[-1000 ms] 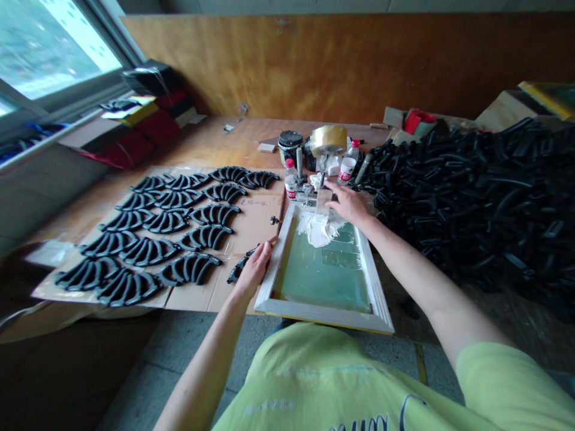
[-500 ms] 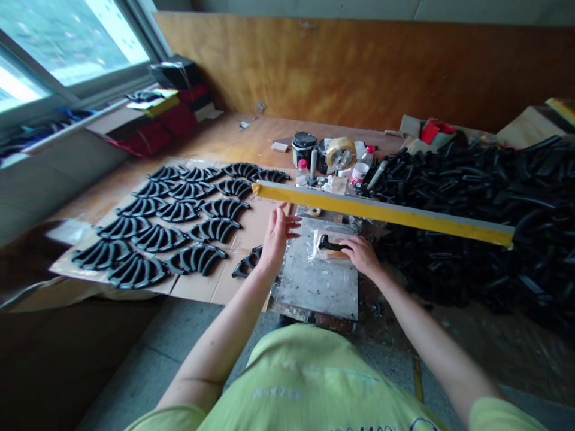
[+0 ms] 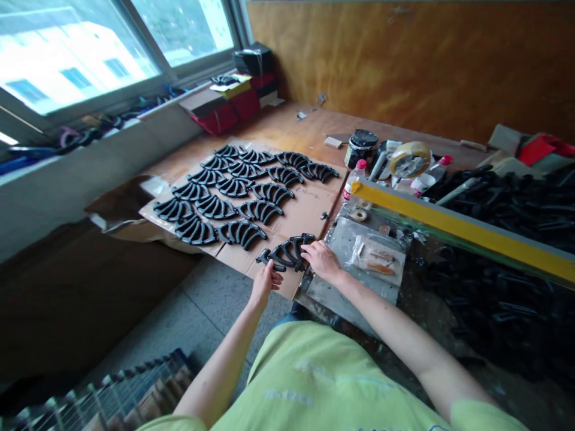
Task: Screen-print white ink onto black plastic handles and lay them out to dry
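Observation:
My left hand [image 3: 265, 286] pinches a black curved handle-like piece [image 3: 277, 268] at the near edge of the cardboard sheet [image 3: 309, 206]. Right beside it lies a short fan of similar black pieces [image 3: 287, 251]. The bent fingers of my right hand [image 3: 322, 261] are closed against the right end of this fan; their tips partly hide what they grip. Farther back on the cardboard, several fans of black curved pieces [image 3: 233, 187] lie in rows.
A metal plate [image 3: 348, 230] bears a plastic-wrapped block [image 3: 380, 256]. A yellow-edged bar [image 3: 449, 224] crosses above the bench at right, in front of a heap of black pieces [image 3: 503, 317]. A black tub [image 3: 362, 146], a red-capped bottle [image 3: 357, 176] and a tape roll [image 3: 409, 158] stand behind.
The view has turned left. My right hand has left the block on the plate and moved left to the short fan. My left hand has come down and now grips a black piece there.

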Demonstrator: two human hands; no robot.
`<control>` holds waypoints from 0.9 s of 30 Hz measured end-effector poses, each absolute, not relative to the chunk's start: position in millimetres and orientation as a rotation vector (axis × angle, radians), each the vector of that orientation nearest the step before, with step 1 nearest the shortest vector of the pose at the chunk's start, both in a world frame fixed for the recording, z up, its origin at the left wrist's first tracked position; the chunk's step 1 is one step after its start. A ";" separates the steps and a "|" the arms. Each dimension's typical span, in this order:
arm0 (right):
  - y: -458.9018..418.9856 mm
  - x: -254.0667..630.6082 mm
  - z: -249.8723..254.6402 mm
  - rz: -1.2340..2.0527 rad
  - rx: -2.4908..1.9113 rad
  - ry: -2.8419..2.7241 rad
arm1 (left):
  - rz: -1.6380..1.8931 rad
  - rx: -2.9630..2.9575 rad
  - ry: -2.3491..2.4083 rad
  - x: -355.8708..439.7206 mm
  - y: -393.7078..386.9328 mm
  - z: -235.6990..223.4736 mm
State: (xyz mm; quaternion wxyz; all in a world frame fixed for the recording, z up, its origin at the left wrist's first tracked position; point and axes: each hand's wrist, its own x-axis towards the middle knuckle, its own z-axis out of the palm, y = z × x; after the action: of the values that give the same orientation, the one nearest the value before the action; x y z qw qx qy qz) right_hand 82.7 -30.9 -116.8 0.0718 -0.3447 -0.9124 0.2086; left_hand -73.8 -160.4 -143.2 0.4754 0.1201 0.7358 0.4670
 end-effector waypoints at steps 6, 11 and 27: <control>-12.5 47.3 -154.1 0.512 -1.356 -2.953 | 0.825 0.330 1.947 -99.5 -184.8 -194.9; -17.3 36.3 -156.8 0.474 -1.415 -2.953 | 0.803 0.330 1.915 -99.8 -173.0 -203.5; -32.1 20.6 -142.3 0.578 -1.211 -2.978 | 0.898 0.220 1.779 -99.7 -149.6 -200.5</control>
State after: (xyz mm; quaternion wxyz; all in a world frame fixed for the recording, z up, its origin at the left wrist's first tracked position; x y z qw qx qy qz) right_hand 20.6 -32.1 -142.3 -0.0623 -0.3701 -0.9099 0.1768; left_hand -99.7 -149.6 -200.5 0.5381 0.0924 0.7479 0.3776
